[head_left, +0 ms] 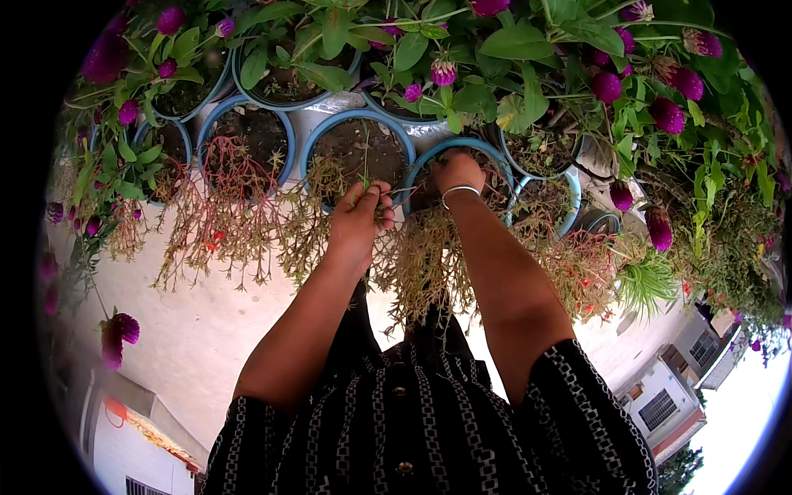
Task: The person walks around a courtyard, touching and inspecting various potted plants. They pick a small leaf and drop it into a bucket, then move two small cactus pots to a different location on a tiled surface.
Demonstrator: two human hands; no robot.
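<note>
My left hand (360,216) is closed, thumb against fingers, on a few thin green weed stems (366,169) that stick up from it. It hovers at the near rim of a blue pot (315,132) filled with brown soil. Inside the neighbouring blue pot (415,169) on the right, my right hand (459,172) reaches down to the soil with its fingers curled. Its fingertips are mostly hidden, so what they grip cannot be made out. A pale bangle (460,190) circles the right wrist. Trailing succulent stems (421,256) hang over the near rims, below and between my hands.
More blue pots stand in rows, among them one with reddish stems (247,161) to the left. Leafy plants with purple globe flowers (443,73) crowd the far side. A spiky green plant (648,280) grows at the right. Pale floor (206,313) lies below the pots.
</note>
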